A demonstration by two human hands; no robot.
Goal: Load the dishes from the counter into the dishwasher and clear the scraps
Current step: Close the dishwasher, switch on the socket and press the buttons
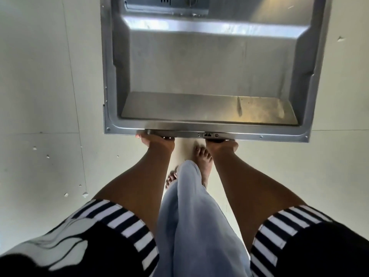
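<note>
Dishwasher door [209, 76]: seen let down flat, steel inner face up, filling the upper middle of the view; its near edge lies just beyond the hands.
Near edge: a small latch [207, 134] is set at its middle, between the two hands.
Left hand [154, 139]: held against the near edge left of the latch, reaching under the rim; thumb is seen at the rim, fingers are hidden beneath, so it is taken as gripping the door from below.
Right hand [222, 144]: placed at the near edge just right of the latch, likewise wrapped under the rim, fingers hidden.
Door far end: a dispenser [165, 5] is partly cut off by the top of the frame.
Sleeves [127, 222]: black and white stripes.
Trousers [191, 216]: pale blue, between the forearms.
Feet [202, 158]: bare, below the door's near edge.
Floor [40, 96]: pale tiles, with small white bits [84, 194] scattered at left.
</note>
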